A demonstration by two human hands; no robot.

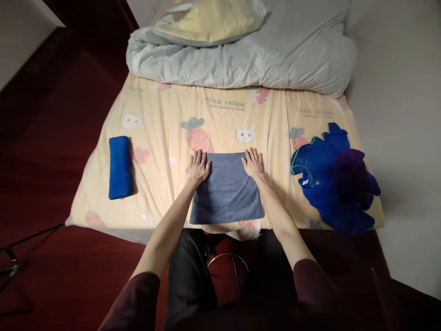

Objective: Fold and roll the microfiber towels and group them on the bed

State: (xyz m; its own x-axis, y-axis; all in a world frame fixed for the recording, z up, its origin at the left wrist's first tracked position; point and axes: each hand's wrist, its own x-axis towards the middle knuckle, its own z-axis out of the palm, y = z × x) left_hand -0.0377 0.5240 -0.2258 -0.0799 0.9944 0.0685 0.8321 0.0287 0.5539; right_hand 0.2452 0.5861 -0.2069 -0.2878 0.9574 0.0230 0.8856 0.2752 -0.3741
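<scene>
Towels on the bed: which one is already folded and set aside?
The bright blue towel at the bed's left edge, neatly folded and untouched. The grey towel lies under both hands; the others sit heaped at right.

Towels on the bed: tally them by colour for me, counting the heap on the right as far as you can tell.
Grey, flat under both hands: 1
Blue, folded at left: 1
Blue, in the right heap: at least 1
Purple, on the heap: 1
Total: at least 4

bare bed sheet [161, 138] lies open between the grey towel [225, 191] and the folded blue towel [119, 166]; heaped blue cloths [332, 181] crowd the right, the duvet [241, 55] blocks the far end.
</scene>
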